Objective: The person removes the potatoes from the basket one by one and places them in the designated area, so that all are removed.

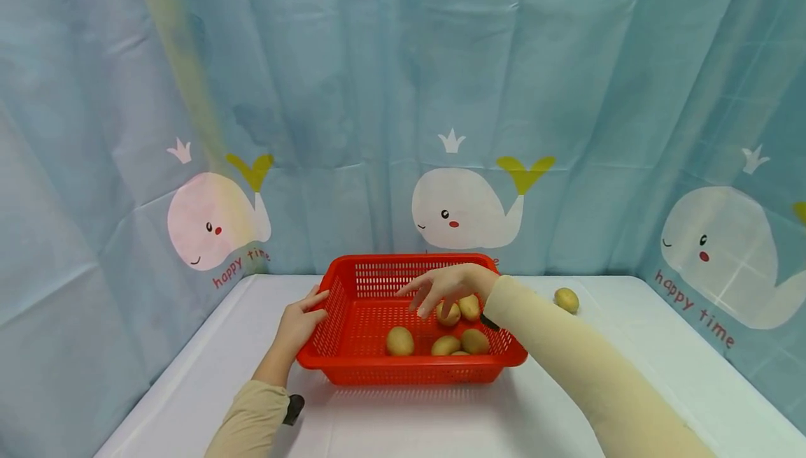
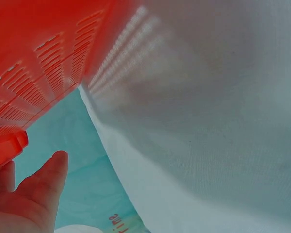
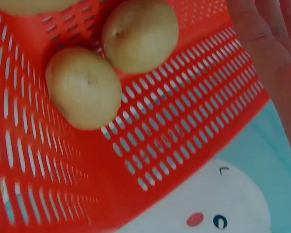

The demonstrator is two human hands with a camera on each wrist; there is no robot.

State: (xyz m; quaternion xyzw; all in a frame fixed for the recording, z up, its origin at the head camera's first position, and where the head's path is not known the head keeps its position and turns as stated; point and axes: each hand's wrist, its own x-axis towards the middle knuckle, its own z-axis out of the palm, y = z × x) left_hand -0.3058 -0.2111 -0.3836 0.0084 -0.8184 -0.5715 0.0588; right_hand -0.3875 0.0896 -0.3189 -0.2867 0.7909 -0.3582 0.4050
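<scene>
A red perforated plastic basket (image 1: 371, 367) stands on the white table. Along its left rim lies my left hand (image 1: 299, 324), its fingers touching the edge; the left wrist view shows straight fingers (image 2: 51, 174) beside the rim, not wrapped round it. Over the inside of the basket hovers my right hand (image 1: 448, 286), with loosely bent fingers and nothing in them. Several potatoes sit inside, mostly toward the right: one potato (image 1: 399, 341) is near the front middle, others (image 1: 474, 341) are at the front right. Two potatoes (image 3: 83, 88) in the right wrist view lie against the basket wall.
Another potato (image 1: 567, 300) lies on the table (image 1: 598, 360) to the right of the basket, beyond my right sleeve. A blue curtain (image 1: 352, 192) printed with whales hangs behind the table and along its sides.
</scene>
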